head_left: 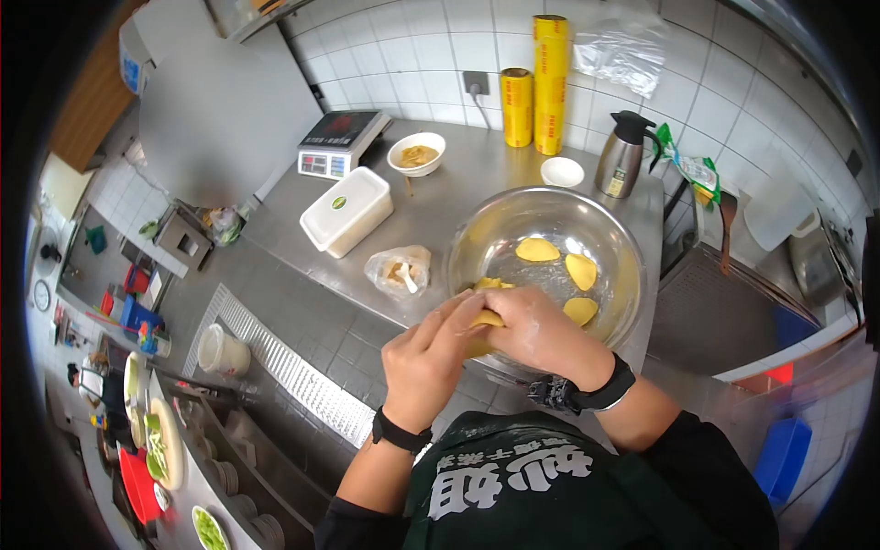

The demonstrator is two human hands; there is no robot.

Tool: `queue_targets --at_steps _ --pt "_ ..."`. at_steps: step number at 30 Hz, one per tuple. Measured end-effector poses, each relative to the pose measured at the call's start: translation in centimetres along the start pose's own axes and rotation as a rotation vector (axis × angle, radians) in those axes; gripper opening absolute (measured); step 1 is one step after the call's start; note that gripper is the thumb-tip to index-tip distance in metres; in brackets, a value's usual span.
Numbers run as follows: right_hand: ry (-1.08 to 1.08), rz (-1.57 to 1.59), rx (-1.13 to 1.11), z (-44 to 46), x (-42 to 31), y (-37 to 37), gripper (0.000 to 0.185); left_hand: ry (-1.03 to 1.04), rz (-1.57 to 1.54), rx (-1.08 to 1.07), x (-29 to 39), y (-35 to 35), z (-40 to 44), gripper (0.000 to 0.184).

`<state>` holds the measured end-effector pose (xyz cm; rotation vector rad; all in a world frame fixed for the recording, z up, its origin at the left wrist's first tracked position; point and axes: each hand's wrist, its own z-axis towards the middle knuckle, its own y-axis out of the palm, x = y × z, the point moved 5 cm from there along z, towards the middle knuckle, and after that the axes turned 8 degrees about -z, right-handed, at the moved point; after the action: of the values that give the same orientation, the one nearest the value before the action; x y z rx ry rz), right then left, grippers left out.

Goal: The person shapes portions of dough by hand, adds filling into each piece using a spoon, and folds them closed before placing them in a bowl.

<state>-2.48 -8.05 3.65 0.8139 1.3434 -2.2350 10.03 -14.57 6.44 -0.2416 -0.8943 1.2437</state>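
Note:
My left hand (424, 353) and my right hand (543, 332) meet over the near edge of a large steel mixing bowl (628, 229). Both are closed around a piece of yellow dough (487, 319), mostly hidden by the fingers. Inside the bowl lie several flattened yellow dough pieces, among them an upper one (537, 249), one on the right (581, 272) and a lower one (579, 311). More yellow dough (493, 283) shows just beyond my fingertips. Left of the bowl sits a clear plastic bag (385, 266) with brownish contents and a white spoon (409, 279).
On the steel counter (440, 206) stand a lidded white container (346, 209), a digital scale (339, 145), a white bowl with yellowish food (418, 154), a small white dish (562, 172) and a thermos jug (627, 156). Two cling-film rolls (550, 87) stand against the tiles.

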Motion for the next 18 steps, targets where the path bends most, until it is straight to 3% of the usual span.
queue_targets --at_steps 3,7,8,10,13,15,18 --pt "0.086 0.05 -0.042 -0.1 -0.4 -1.3 0.02 -0.066 -0.064 0.045 -0.3 0.9 -0.1 0.034" --pt "-0.022 -0.041 0.121 -0.9 1.3 -1.6 0.023 -0.031 -0.023 -0.028 1.0 1.7 0.8 0.034" --pt "-0.025 0.079 0.175 -1.0 0.9 -1.8 0.021 -0.019 -0.064 -0.02 0.6 1.8 0.7 0.036" --pt "0.038 0.031 0.081 -1.1 1.3 -2.2 0.021 -0.041 -0.164 0.06 0.1 2.1 0.7 0.037" --pt "0.049 -0.079 0.104 -1.7 2.8 -1.8 0.026 0.025 0.007 0.046 2.5 3.1 2.3 0.032" --pt "0.06 -0.132 0.118 -2.0 3.2 -2.5 0.027 0.084 -0.019 -0.101 2.2 3.9 2.4 0.027" --pt "0.11 0.073 0.149 -2.9 2.9 -3.9 0.023 -0.004 -0.188 -0.009 0.7 4.9 2.3 0.027"
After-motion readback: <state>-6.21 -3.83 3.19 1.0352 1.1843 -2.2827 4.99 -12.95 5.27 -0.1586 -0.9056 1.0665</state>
